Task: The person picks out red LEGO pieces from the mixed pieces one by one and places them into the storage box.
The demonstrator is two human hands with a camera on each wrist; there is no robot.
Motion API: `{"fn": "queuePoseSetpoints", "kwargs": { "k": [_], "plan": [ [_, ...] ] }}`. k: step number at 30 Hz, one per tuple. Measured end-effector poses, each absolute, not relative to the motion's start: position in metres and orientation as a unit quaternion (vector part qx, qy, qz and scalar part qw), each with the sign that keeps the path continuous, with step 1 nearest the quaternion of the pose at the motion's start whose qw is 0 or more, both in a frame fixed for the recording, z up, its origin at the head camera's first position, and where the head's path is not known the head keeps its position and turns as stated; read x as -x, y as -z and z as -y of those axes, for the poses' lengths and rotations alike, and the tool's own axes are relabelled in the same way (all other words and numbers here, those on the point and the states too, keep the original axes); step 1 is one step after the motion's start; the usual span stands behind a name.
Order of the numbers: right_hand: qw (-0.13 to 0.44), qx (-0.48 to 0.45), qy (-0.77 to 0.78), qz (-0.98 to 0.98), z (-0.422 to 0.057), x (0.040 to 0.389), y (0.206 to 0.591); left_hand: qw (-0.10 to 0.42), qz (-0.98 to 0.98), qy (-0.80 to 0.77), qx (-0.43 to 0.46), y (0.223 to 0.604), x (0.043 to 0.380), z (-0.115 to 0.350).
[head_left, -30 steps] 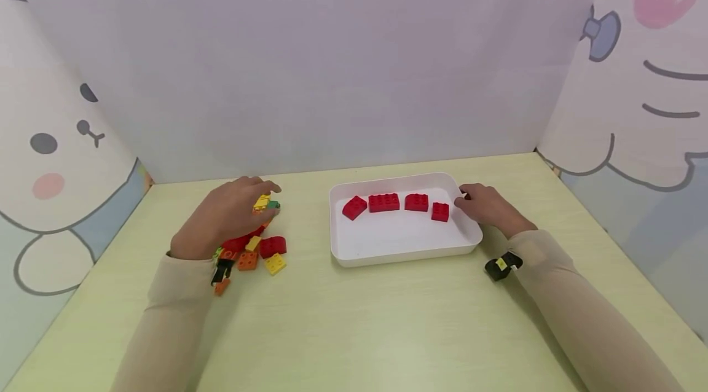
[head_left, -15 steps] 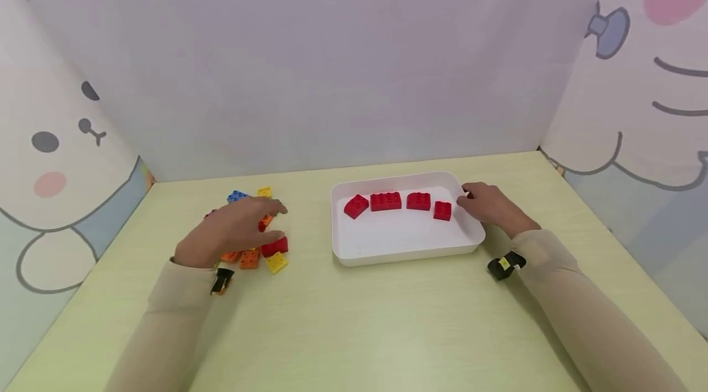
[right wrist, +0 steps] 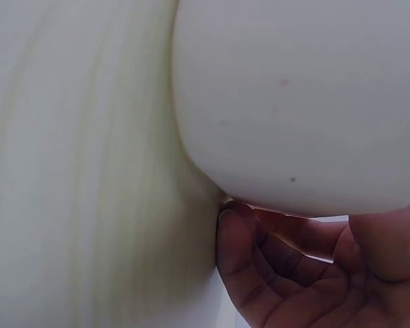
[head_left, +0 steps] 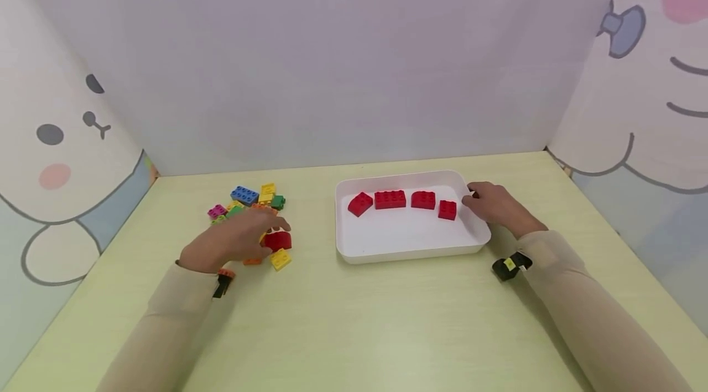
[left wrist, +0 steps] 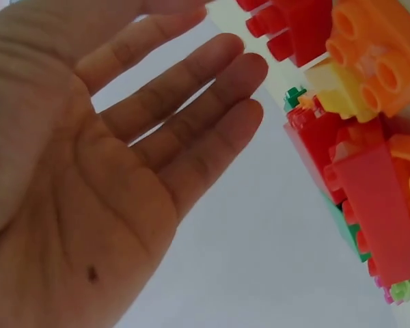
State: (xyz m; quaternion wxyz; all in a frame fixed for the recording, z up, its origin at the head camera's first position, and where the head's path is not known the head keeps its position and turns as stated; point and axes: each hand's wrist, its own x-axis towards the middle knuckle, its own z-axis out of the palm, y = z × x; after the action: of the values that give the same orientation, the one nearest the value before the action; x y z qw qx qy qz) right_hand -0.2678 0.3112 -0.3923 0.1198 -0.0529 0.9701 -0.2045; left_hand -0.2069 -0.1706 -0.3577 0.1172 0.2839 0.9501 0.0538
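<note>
My left hand (head_left: pixel 238 237) is over a pile of toy building bricks, thumb and fingers spread around a curved red brick (head_left: pixel 278 240). In the left wrist view the fingers (left wrist: pixel 191 109) are fairly straight, with a gap between them and the red brick (left wrist: pixel 301 27). My right hand (head_left: pixel 500 206) grips the right side of a white tray (head_left: pixel 409 252). In the right wrist view its curled fingers (right wrist: pixel 236 246) are at the tray's wall (right wrist: pixel 294 123). Inside the tray, several red bricks (head_left: pixel 389 199) line the far side.
Around the left hand lie a blue brick (head_left: pixel 244 195), a dark green brick (head_left: pixel 278 202), a magenta brick (head_left: pixel 217 211) and a yellow brick (head_left: pixel 281 259). The pale wooden table (head_left: pixel 354 324) ends at a plain backdrop (head_left: pixel 354 72); printed panels stand at both sides.
My left hand has moved down and nearer over the pile, toward the curved red brick, uncovering the blue, yellow and green bricks behind. The right hand stays at the tray, whose contents look unchanged.
</note>
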Motion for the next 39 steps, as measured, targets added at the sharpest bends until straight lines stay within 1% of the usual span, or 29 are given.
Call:
{"fn": "queuePoseSetpoints", "kwargs": {
  "k": [4,7,13,24,31,36,39],
  "plan": [
    [0.114,0.057,0.204,-0.971,-0.311,0.267,0.391,0.131,-0.951,-0.046,-0.276,0.36,0.207,0.167],
    [0.107,0.062,0.205,-0.971,-0.311,0.267,0.392,0.129,-0.95,-0.037,-0.28,0.364,0.21,0.166],
    [0.113,0.055,0.207,-0.97,-0.312,0.266,0.392,0.127,-0.949,-0.035,-0.285,0.369,0.214,0.167],
    [0.113,0.049,0.208,-0.97,-0.311,0.265,0.392,0.133,-0.95,-0.039,-0.278,0.372,0.212,0.166],
    [0.11,0.05,0.212,-0.97,-0.308,0.266,0.391,0.072,-0.955,-0.059,-0.281,0.358,0.212,0.161],
    [0.116,0.042,0.213,-0.969,-0.308,0.265,0.393,0.038,-0.948,-0.09,-0.302,0.345,0.212,0.148],
    [0.108,0.045,0.211,-0.97,-0.309,0.265,0.394,0.03,-0.947,-0.095,-0.307,0.34,0.211,0.143]
  ]
}}
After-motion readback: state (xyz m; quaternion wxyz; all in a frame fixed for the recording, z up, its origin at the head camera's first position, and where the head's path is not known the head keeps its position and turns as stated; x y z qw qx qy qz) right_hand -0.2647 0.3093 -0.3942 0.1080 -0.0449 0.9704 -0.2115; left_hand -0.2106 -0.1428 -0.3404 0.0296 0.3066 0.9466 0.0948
